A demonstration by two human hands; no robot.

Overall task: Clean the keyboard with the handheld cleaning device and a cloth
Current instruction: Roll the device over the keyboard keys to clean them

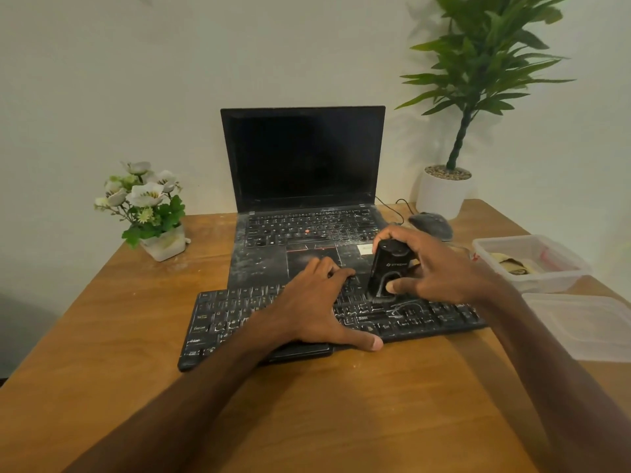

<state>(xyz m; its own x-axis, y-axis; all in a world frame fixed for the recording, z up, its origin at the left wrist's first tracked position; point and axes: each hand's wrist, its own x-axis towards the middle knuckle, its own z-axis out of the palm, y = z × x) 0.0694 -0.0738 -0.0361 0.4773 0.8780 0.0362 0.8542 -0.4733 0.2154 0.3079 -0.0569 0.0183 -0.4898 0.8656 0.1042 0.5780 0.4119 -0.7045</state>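
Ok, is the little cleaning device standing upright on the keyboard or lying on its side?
Upright: the cleaning device stands bottom end down on the keyboard, gripped by the right hand.

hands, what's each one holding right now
Left hand: open, resting flat on the keyboard.
Right hand: gripping the black cleaning device on the keyboard.

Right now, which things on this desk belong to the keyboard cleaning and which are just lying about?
Job: keyboard; handheld cleaning device, held by right hand; left hand resting on the keyboard.
Lying about: laptop, mouse, flowers, potted plant, plastic container, lid.
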